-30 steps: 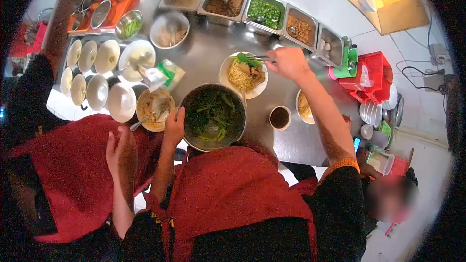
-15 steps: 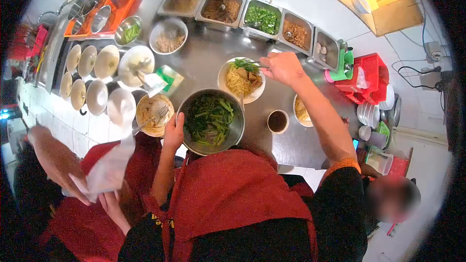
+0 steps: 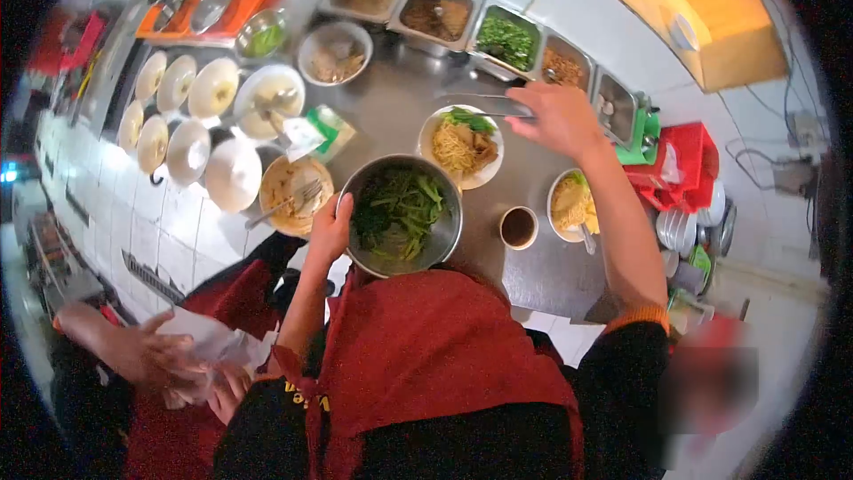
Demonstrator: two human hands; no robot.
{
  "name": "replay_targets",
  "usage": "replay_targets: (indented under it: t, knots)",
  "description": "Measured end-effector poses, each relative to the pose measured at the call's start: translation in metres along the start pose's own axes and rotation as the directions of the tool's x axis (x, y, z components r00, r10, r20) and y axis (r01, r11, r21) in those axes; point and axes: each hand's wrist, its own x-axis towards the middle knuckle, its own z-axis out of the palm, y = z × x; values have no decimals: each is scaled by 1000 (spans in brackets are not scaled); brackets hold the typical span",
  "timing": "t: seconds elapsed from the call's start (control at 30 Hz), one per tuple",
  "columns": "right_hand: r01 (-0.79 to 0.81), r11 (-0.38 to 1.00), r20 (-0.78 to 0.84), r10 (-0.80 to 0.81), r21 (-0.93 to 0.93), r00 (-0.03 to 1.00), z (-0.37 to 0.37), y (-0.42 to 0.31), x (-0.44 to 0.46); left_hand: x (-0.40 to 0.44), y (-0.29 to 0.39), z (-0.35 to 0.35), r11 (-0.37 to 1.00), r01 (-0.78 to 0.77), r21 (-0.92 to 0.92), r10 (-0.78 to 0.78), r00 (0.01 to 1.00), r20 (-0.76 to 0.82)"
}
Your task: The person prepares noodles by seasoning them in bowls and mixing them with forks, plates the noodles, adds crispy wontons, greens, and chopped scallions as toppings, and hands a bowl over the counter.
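Observation:
My left hand (image 3: 330,228) grips the rim of a metal bowl (image 3: 455,236) of cooked leafy greens (image 3: 404,213), held near my apron. In my right hand (image 3: 564,120) are metal tongs (image 3: 489,107), fingers closed round them. Their prongs point left over the far edge of a white bowl (image 3: 499,164) of noodles (image 3: 453,147), topped with greens and brown pieces. Nothing shows between the prongs. A cup of dark liquid (image 3: 518,228) stands nearer me, and a second noodle bowl (image 3: 571,204) sits partly behind my right forearm.
Steel trays of toppings (image 3: 506,40) line the back. Several pale bowls (image 3: 188,151) stand at left, beside a used bowl with a fork (image 3: 298,196). A red basket (image 3: 684,160) is at right. At lower left, a co-worker's hands (image 3: 169,360) handle pale, crumpled material; another person is at right.
The tongs have moved away from the greens in the noodle bowl and their prongs show apart. My view has shifted slightly. The co-worker at left has moved back, away from the table.

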Motion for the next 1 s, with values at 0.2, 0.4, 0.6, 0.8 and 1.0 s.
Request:
replay_targets:
  t: [0.2, 0.4, 0.6, 0.8, 1.0]
  knots:
    - [-177, 893, 280, 60, 413, 958, -15, -106, -36, -4, 15, -6, 988, 75, 137, -78, 997, 14]
    - [-134, 973, 374, 54, 190, 926, 49, -172, -41, -8, 15, -5, 993, 47, 112, -53, 997, 49]
    - [-292, 949, 372, 228, 123, 900, 81, -209, -40, -15, 13, -2, 994, 46, 99, -46, 999, -2]
    - [-348, 919, 369, 263, 184, 891, 99, -210, -42, -11, 5, -1, 992, 33, 123, -33, 999, 2]
    - [-274, 927, 279, 200, 255, 939, 63, -193, -66, -8, 1, -1, 996, 20, 89, -23, 999, 29]
